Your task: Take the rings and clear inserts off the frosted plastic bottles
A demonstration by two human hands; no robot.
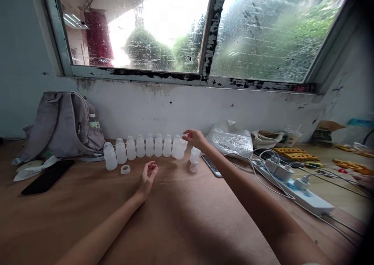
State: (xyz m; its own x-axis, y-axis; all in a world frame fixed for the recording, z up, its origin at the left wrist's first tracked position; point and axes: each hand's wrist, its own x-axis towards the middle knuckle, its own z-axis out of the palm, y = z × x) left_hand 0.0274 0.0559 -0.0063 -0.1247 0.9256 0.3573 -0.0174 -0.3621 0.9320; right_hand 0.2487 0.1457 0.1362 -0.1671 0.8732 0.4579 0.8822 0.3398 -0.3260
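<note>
Along the back of the table stands a row of several frosted white baby bottles (140, 146) with clear domed caps. My right hand (195, 138) pinches the top of a baby bottle (181, 151) at the row's right end; this bottle tilts a little and overlaps its neighbour. Farther right is a shorter frosted piece (194, 154), with a small clear cap-like part (194, 167) just in front of it. My left hand (148, 177) rests on the table before the row, fingers loosely curled and apart, holding nothing. A white ring (125, 169) lies to its left.
A grey backpack (66, 124) leans at the left, near a black tablet-like slab (48, 177). At the right are a phone (212, 166), a silvery bag (230, 140) and a white power strip (309, 196) with trailing cables. Yellow parts (296, 154) lie beyond it.
</note>
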